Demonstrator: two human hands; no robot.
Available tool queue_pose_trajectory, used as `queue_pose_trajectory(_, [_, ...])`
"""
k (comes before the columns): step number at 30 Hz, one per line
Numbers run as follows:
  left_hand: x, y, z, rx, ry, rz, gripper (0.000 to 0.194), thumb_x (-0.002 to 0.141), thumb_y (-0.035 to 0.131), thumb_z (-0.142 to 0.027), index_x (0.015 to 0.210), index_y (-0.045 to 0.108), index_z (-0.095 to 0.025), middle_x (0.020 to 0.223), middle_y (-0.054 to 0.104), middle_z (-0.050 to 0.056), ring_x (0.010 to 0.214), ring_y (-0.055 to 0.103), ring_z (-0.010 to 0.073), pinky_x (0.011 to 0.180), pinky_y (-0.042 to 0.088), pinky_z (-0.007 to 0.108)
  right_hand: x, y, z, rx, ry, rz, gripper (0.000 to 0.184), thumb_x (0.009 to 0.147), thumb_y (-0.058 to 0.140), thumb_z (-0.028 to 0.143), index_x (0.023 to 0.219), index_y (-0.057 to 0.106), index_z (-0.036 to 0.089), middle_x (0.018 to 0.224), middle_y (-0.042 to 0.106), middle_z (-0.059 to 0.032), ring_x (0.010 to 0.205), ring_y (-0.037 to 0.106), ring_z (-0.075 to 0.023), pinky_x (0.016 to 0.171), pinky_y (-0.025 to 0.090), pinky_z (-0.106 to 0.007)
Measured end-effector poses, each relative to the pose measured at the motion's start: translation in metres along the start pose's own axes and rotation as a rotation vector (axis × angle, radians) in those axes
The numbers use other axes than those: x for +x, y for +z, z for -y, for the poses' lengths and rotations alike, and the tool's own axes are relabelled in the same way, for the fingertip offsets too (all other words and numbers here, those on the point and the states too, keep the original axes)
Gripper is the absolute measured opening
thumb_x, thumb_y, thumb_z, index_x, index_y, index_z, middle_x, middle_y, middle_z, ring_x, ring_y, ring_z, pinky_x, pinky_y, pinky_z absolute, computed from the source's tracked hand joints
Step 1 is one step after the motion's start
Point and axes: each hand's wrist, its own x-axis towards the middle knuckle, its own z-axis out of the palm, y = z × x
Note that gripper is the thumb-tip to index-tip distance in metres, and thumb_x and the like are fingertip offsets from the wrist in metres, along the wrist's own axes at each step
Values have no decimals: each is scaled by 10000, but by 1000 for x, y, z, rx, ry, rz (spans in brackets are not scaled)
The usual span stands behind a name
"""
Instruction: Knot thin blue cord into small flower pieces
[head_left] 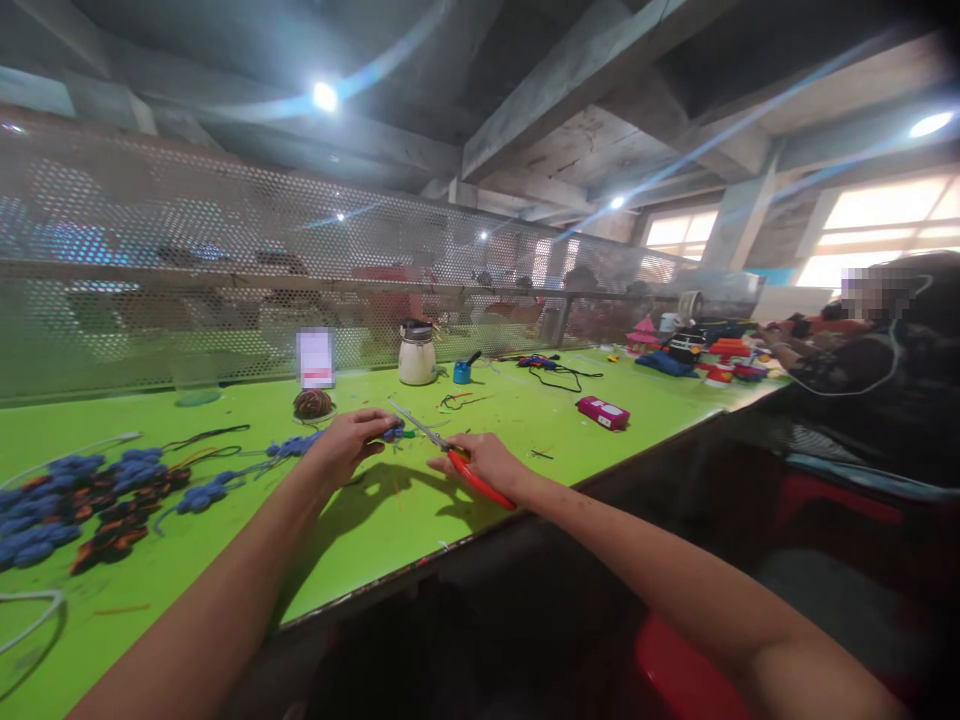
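Observation:
My left hand pinches a small blue yarn piece just above the green tabletop, with a bit of green beside it. In my right hand is a pair of scissors with orange-red handles. Their blades point up and left, close to the blue piece; whether they touch it I cannot tell. Under and behind my left wrist lies a strand of blue knotted yarn. Farther left, several blue yarn pieces lie heaped with black-and-orange yarn pieces.
Behind my hands are a multicoloured yarn ball, a cream jar, a blue pot and a black cord. A magenta box lies to the right. A perforated screen backs the table. Another person sits at right.

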Motion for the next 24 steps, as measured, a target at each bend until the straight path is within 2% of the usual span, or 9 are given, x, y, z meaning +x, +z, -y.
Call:
queue_pose_trajectory(4, [7, -5, 6, -99, -8, -25, 189, 579, 762, -218, 725, 680, -129, 817, 689, 87, 689, 612, 133, 534, 418, 212, 14, -7, -15, -142, 116, -53, 502, 771, 506, 604, 872, 698, 152, 717, 670, -87, 615, 568, -177, 562, 351, -249])
queue_pose_trajectory(7, [10, -7, 9, -186, -16, -16, 104, 639, 721, -157, 728, 679, -124, 815, 688, 75, 712, 621, 122, 588, 465, 200, 30, -13, -33, -317, 311, 35, 480, 803, 480, 557, 964, 684, 152, 804, 689, -121, 702, 611, -213, 579, 370, -260])
queue_pose_trajectory(9, [11, -7, 9, -235, -33, -12, 45, 679, 675, -108, 722, 673, -119, 804, 686, 65, 726, 631, 121, 647, 496, 200, 40, -13, -45, -416, 404, 64, 387, 812, 501, 441, 975, 673, 135, 902, 685, -147, 772, 625, -229, 596, 384, -261])
queue_pose_trajectory(13, [8, -4, 4, -312, -36, -26, 76, 719, 591, -47, 728, 661, -77, 801, 683, 96, 764, 648, 143, 754, 521, 217, 49, -7, -57, -477, 435, 89, 288, 751, 565, 291, 932, 669, 92, 922, 670, -185, 802, 626, -267, 618, 411, -287])
queue_pose_trajectory(16, [7, -3, 0, -373, -5, -42, 116, 704, 556, -15, 750, 657, -50, 834, 683, 134, 798, 659, 171, 799, 520, 236, 48, -8, -51, -521, 419, 84, 290, 748, 570, 257, 969, 660, 92, 971, 648, -203, 900, 597, -300, 694, 429, -326])
queue_pose_trajectory(19, [7, -2, 1, -389, 30, -25, 233, 629, 517, 61, 772, 666, -46, 876, 688, 136, 858, 661, 197, 872, 492, 267, 47, -12, -31, -536, 333, 47, 314, 761, 573, 261, 1024, 649, 107, 1046, 613, -202, 1045, 518, -320, 809, 414, -377])
queue_pose_trajectory(21, [7, -1, 2, -368, 47, -15, 268, 589, 521, 87, 771, 674, -38, 884, 692, 135, 870, 659, 203, 913, 467, 282, 49, -11, -12, -404, 60, -30, 369, 794, 554, 275, 1123, 608, 117, 1052, 607, -171, 1041, 514, -271, 868, 403, -377])
queue_pose_trajectory(24, [6, 1, 3, -351, 73, -1, 199, 595, 588, 59, 742, 682, -38, 864, 701, 131, 864, 654, 197, 925, 459, 295, 58, -1, 15, -164, -281, -124, 469, 752, 627, 258, 1199, 549, 135, 1089, 578, -125, 1058, 486, -222, 920, 389, -359])
